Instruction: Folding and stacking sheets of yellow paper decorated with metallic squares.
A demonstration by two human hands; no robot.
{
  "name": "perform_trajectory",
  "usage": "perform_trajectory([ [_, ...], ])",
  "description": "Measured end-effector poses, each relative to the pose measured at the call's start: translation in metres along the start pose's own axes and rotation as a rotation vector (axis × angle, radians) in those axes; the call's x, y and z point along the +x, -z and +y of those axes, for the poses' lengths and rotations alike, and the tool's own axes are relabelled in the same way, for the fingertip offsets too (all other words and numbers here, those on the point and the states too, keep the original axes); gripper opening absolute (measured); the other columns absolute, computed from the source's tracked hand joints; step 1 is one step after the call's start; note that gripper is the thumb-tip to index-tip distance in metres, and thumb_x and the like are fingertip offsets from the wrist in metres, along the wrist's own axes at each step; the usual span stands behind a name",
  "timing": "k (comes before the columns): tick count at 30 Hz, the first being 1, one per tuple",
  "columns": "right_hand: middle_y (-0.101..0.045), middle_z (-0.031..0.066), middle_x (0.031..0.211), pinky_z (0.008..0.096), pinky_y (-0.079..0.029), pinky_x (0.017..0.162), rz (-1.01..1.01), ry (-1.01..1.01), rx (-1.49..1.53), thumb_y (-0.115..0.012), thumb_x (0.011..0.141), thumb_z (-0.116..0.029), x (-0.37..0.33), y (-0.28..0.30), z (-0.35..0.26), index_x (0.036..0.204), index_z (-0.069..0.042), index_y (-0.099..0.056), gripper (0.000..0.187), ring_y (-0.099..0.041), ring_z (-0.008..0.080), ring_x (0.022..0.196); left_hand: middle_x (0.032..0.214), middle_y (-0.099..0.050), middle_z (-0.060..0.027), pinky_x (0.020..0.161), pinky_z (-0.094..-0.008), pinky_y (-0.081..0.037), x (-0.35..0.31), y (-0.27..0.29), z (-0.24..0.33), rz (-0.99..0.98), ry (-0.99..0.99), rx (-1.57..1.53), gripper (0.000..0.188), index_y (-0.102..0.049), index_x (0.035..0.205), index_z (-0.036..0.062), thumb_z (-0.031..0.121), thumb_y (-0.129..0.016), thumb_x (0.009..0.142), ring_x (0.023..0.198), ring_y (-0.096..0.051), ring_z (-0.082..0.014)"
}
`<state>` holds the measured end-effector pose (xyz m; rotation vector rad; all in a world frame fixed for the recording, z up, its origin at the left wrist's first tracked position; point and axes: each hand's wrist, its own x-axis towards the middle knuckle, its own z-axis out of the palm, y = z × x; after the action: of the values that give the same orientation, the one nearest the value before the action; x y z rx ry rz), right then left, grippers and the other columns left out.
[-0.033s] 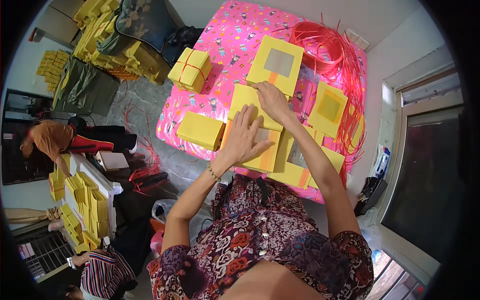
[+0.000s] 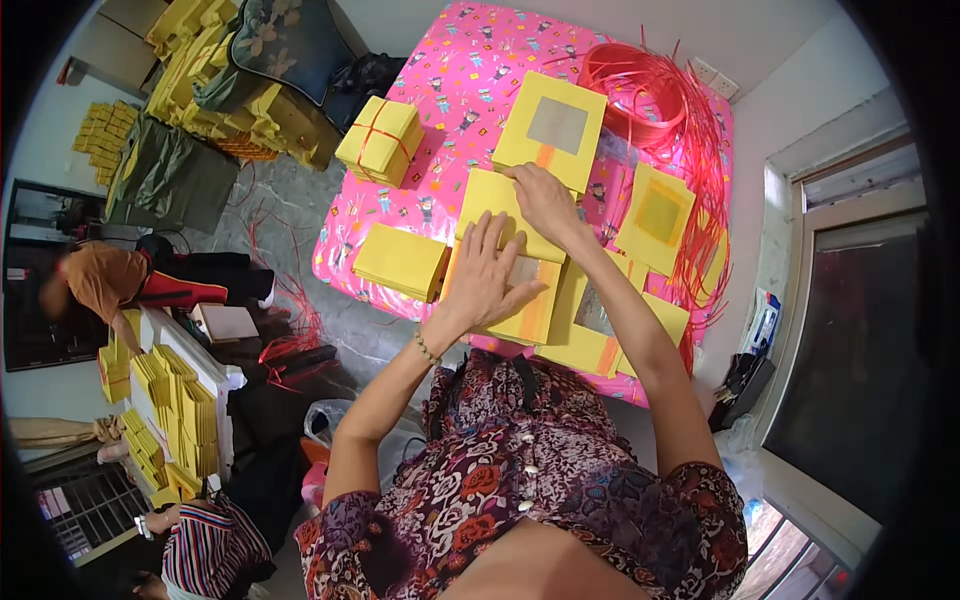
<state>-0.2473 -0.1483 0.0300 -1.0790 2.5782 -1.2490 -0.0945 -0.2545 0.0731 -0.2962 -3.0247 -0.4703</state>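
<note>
A yellow paper piece with a folded-over flap [image 2: 484, 190] lies before me, on top of a windowed yellow paper piece with an orange strip [image 2: 528, 318]. My left hand [image 2: 480, 280] rests flat on it, fingers spread. At the flap's upper right side is my right hand [image 2: 546, 205], its fingers bent and pressed together against the yellow paper; the fingertips are partly hidden. Just beyond stands a stack of yellow paper pieces with a grey window [image 2: 575, 90]. More windowed yellow pieces [image 2: 570, 345] lie under my right forearm. A flat yellow pile [image 2: 400, 262] sits left of my left hand.
The table has a pink patterned cover [image 2: 465, 60]. A yellow bundle tied with red strap [image 2: 380, 140] stands at left, a red strap coil [image 2: 630, 95] at the far right. Two people work beside a white table [image 2: 205, 350] with yellow stacks. A window [image 2: 840, 330] is at right.
</note>
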Motion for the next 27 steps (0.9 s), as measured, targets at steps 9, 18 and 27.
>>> perform_trajectory([
  [9, -0.061, 0.0167, 0.097, 0.0449, -0.048, 0.081, 0.030, 0.006, -0.041, -0.050, 0.091, -0.006, -0.001, -0.004, 0.001, 0.112, -0.001, -0.060, 0.024, -0.060, 0.0350, 0.093, 0.135, -0.044, -0.0212, 0.109, -0.0552, -0.025, -0.012, 0.012, 0.006, -0.026, 0.049, 0.060, 0.072, -0.047, 0.138, 0.0095, 0.059, -0.056, 0.086, 0.130, -0.035, -0.0426],
  [18, -0.063, 0.0162, 0.101, 0.0451, -0.048, 0.083, 0.019, -0.005, -0.018, -0.048, 0.090, -0.005, -0.001, -0.003, 0.000, 0.115, -0.004, -0.062, 0.029, -0.061, 0.0341, 0.095, 0.146, -0.042, -0.0155, 0.111, -0.0614, -0.019, -0.024, 0.006, 0.002, -0.041, 0.098, 0.114, 0.074, -0.048, 0.140, 0.0111, 0.063, -0.051, 0.088, 0.136, -0.028, -0.0477],
  [27, -0.061, 0.0131, 0.106, 0.0432, -0.048, 0.085, 0.296, 0.251, -0.078, -0.061, 0.085, -0.004, -0.027, 0.020, -0.026, 0.114, -0.002, -0.060, 0.029, -0.060, 0.0338, 0.098, 0.147, -0.043, -0.0131, 0.111, -0.0589, -0.015, -0.026, 0.002, 0.000, -0.036, 0.121, 0.103, 0.072, -0.049, 0.140, 0.0146, 0.062, -0.054, 0.086, 0.137, -0.026, -0.0469],
])
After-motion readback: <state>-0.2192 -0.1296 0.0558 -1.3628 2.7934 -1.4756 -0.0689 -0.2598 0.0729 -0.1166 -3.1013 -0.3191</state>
